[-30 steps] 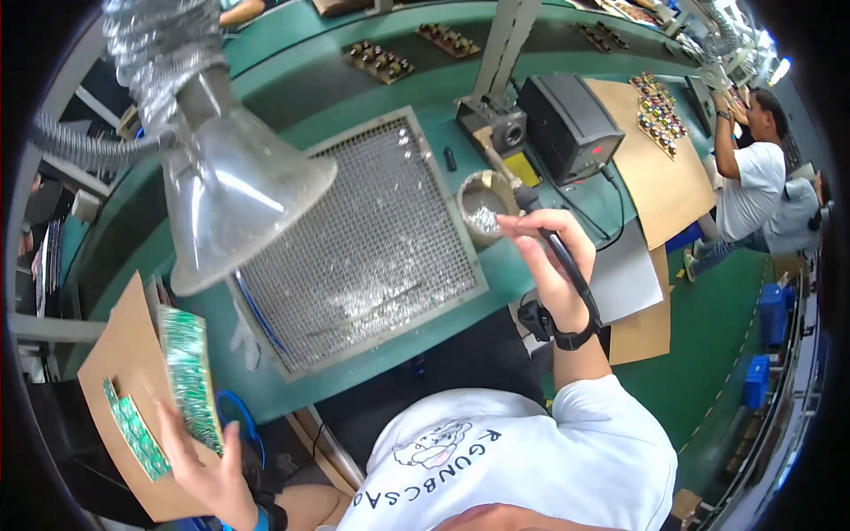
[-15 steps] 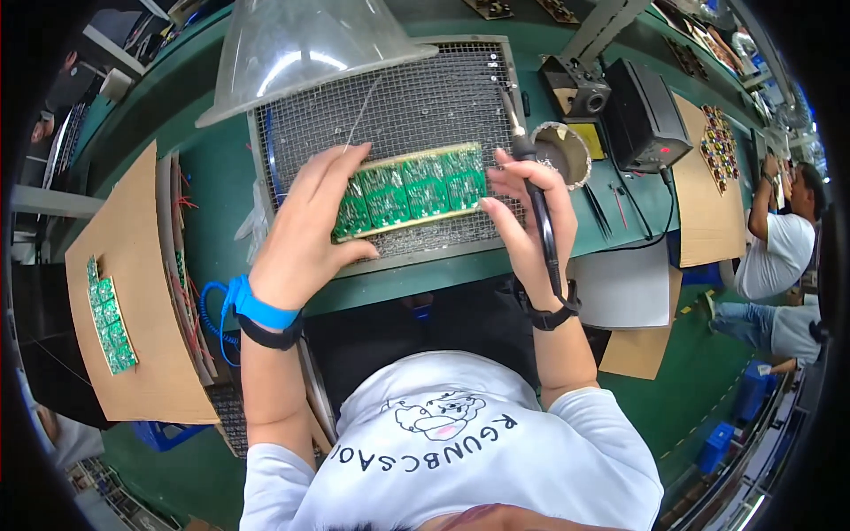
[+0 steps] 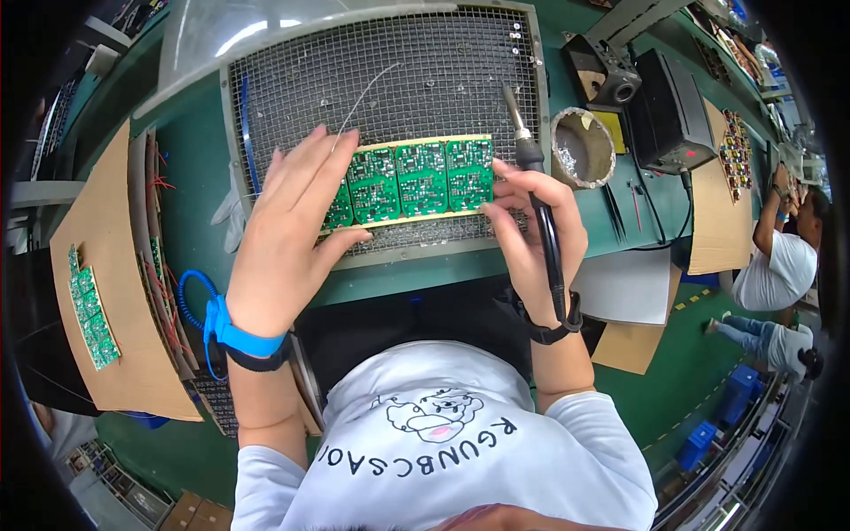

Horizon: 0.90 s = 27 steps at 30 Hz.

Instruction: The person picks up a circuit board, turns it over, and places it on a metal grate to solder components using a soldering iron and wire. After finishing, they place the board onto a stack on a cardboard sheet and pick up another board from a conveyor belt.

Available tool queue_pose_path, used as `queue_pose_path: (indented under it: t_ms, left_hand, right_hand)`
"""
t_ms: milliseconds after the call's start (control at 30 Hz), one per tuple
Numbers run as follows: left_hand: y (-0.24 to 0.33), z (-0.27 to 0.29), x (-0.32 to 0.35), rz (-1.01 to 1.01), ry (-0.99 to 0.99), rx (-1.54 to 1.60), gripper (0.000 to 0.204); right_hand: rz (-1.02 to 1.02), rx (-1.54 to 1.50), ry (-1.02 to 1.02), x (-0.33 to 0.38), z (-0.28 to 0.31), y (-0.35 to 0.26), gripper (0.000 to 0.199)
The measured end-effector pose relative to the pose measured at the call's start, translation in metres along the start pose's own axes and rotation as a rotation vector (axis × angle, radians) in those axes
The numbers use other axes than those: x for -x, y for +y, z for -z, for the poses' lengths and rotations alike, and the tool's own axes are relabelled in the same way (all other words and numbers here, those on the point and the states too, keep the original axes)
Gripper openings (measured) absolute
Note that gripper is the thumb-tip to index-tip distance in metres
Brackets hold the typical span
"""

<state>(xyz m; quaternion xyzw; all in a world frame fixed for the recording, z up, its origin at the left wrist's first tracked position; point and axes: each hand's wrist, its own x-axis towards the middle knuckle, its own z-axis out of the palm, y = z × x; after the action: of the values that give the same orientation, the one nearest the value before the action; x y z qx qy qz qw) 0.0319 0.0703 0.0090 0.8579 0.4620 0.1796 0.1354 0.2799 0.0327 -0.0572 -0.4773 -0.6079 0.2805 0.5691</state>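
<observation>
A green circuit board panel (image 3: pixel 416 180) with several sections lies on a wire mesh work grid (image 3: pixel 390 88). My left hand (image 3: pixel 288 230) lies flat over the panel's left end, fingers spread, thumb under its near edge. A blue wrist strap (image 3: pixel 232 334) with a coiled cord sits on that wrist. My right hand (image 3: pixel 536 237) touches the panel's right edge with its fingertips while gripping a black soldering iron (image 3: pixel 536 190), tip pointing away over the mesh. A thin solder wire (image 3: pixel 363 97) crosses the grid.
A round tip-cleaner pot (image 3: pixel 583 148) and a black soldering station (image 3: pixel 668 111) stand to the right. Cardboard sheets (image 3: pixel 115 292) at left hold another green board (image 3: pixel 88 310). A clear fume hood (image 3: pixel 248 35) hangs over the mesh. Other people (image 3: pixel 779 265) work at far right.
The view has moved closer over the mesh. The panel now lies flatter on the grid, my left hand spread over its left end; my right hand still grips the soldering iron.
</observation>
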Motion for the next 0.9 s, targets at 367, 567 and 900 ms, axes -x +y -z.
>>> queue_pose_path:
  t_ms: [367, 567, 900]
  left_hand:
    - [0.026, -0.011, 0.019, 0.042, 0.312, 0.159, 0.053]
    - [0.070, -0.038, 0.018, -0.199, -0.017, 0.427, 0.040]
    - [0.070, -0.043, 0.026, 0.001, 0.280, 0.334, 0.025]
  right_hand:
    - [0.022, -0.056, 0.017, 0.011, 0.018, -0.003, 0.039]
    - [-0.103, -0.464, 0.065, 0.012, 0.013, -0.015, 0.044]
    - [-0.157, -0.516, 0.095, 0.015, 0.023, -0.009, 0.034]
